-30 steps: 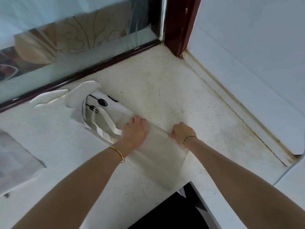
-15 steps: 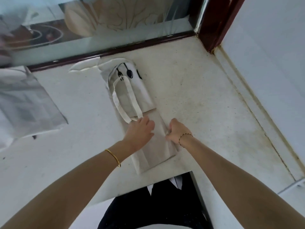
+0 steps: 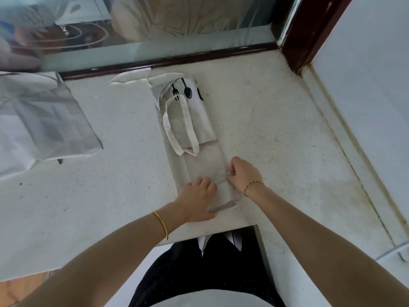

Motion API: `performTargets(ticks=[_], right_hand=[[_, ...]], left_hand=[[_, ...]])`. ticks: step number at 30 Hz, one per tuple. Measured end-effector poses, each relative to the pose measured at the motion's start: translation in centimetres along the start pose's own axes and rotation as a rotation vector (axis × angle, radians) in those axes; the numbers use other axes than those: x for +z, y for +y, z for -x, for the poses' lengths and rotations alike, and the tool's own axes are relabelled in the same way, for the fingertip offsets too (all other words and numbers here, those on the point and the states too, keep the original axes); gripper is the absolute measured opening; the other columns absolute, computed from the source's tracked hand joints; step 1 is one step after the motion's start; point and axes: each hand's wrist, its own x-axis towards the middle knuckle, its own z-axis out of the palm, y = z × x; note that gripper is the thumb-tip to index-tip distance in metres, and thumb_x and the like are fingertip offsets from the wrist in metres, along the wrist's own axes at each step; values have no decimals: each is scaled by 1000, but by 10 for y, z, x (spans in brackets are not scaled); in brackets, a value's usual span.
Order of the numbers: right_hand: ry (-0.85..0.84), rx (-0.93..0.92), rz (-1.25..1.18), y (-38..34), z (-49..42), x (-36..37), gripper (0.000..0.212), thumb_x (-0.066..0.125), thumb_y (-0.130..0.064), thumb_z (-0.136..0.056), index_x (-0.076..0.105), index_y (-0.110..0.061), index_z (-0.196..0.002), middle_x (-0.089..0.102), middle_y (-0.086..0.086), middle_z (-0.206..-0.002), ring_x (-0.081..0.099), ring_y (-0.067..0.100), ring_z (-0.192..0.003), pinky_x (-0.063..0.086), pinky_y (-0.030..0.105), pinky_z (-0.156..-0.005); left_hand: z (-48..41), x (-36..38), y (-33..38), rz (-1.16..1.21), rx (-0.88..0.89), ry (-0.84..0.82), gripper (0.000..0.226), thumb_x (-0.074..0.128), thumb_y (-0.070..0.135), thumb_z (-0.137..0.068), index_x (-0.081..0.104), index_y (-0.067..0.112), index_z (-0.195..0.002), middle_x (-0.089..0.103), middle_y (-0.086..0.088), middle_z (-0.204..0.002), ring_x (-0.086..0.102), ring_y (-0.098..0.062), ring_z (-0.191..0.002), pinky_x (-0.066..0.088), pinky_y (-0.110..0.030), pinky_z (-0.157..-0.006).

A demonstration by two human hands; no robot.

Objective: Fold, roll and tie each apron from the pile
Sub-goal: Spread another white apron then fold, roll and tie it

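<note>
A cream apron (image 3: pixel 199 134) lies folded into a long narrow strip on the speckled counter (image 3: pixel 265 129), running from the window sill toward me. Its far end shows black fork and spoon prints, and a neck loop (image 3: pixel 179 127) lies on top. Loose ties (image 3: pixel 128 79) trail to the left at the far end. My left hand (image 3: pixel 197 196) rests on the near end of the strip, fingers curled over the cloth. My right hand (image 3: pixel 242 173) pinches the strip's right edge. A pile of pale aprons (image 3: pixel 42 120) sits at the left.
A glass window with a dark frame (image 3: pixel 177 58) runs along the back. A dark red post (image 3: pixel 309 29) stands in the corner and a white wall (image 3: pixel 365 85) closes the right side. The counter's front edge has a cut-out (image 3: pixel 221 229) where I stand.
The view has swung so the strip now points away from me. Both hands have slid back toward the strip's near end, the left hand nearest the edge.
</note>
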Motion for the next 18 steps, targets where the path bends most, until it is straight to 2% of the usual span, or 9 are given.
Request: performTargets(ticks=[1, 3, 5, 7, 9, 11, 13, 15, 18], right_hand=[[32, -67, 108, -1, 3, -1, 12, 59, -19, -88, 50, -15, -94, 49, 1, -93, 50, 20, -85, 43, 30, -68], [60, -231, 147, -5, 6, -2, 11, 58, -17, -89, 55, -14, -99, 50, 1, -101, 49, 19, -94, 45, 30, -76], [-13, -368, 109, -9, 9, -1, 13, 54, -9, -89, 60, -12, -100, 56, 2, -104, 51, 19, -98, 44, 29, -81], [-134, -414, 90, -10, 13, 1, 16, 51, -8, -87, 63, -10, -97, 59, 4, -100, 53, 19, -93, 43, 29, -79], [-214, -456, 76, -4, 17, 4, 13, 56, -22, -84, 59, -10, -88, 54, 2, -93, 49, 17, -84, 40, 29, -74], [-266, -513, 143, 6, 20, 7, 38, 59, -53, -76, 54, -17, -89, 45, -5, -96, 41, 12, -88, 37, 25, -78], [-253, -586, 301, 15, 21, 11, 57, 63, -63, -68, 53, -18, -100, 43, -5, -108, 38, 13, -97, 37, 26, -87], [-182, -639, 393, 19, 21, 16, 60, 69, -58, -69, 53, -15, -108, 44, -1, -119, 40, 18, -106, 38, 31, -93], [-88, -682, 428, 17, 20, 22, 48, 66, -40, -78, 55, -11, -113, 49, 6, -120, 46, 24, -106, 41, 35, -88]], left_hand=[[0, 0, -1, -3, 10, -5, 65, 57, 55, -81, 38, 9, -123, 36, -9, -127, 38, -27, -112, 40, -37, -83], [-1, -1, -3, -12, 33, -19, 58, 55, 51, -83, 41, 10, -122, 37, -10, -126, 39, -28, -111, 41, -37, -81], [-1, 0, -3, -26, 50, -31, 55, 53, 48, -85, 42, 10, -123, 37, -10, -126, 39, -28, -110, 42, -38, -82], [0, 0, -2, -39, 59, -38, 54, 51, 44, -86, 41, 10, -127, 37, -10, -126, 39, -28, -109, 43, -37, -83], [0, 0, -2, -33, 65, -32, 50, 49, 37, -87, 41, 10, -128, 38, -10, -125, 40, -28, -108, 44, -36, -83], [-1, -1, -5, -12, 83, -32, 45, 49, 30, -87, 43, 11, -127, 39, -8, -123, 40, -26, -107, 45, -35, -84], [-2, 1, -9, 14, 107, -27, 38, 49, 26, -87, 46, 11, -122, 40, -8, -121, 41, -25, -106, 44, -35, -86], [-3, 2, -14, 60, 129, -16, 30, 49, 23, -88, 50, 8, -114, 43, -8, -116, 42, -24, -102, 42, -34, -88], [-3, -3, -19, 260, 81, 7, 9, 51, 16, -87, 51, 9, -92, 47, -8, -103, 46, -23, -93, 37, -28, -87]])
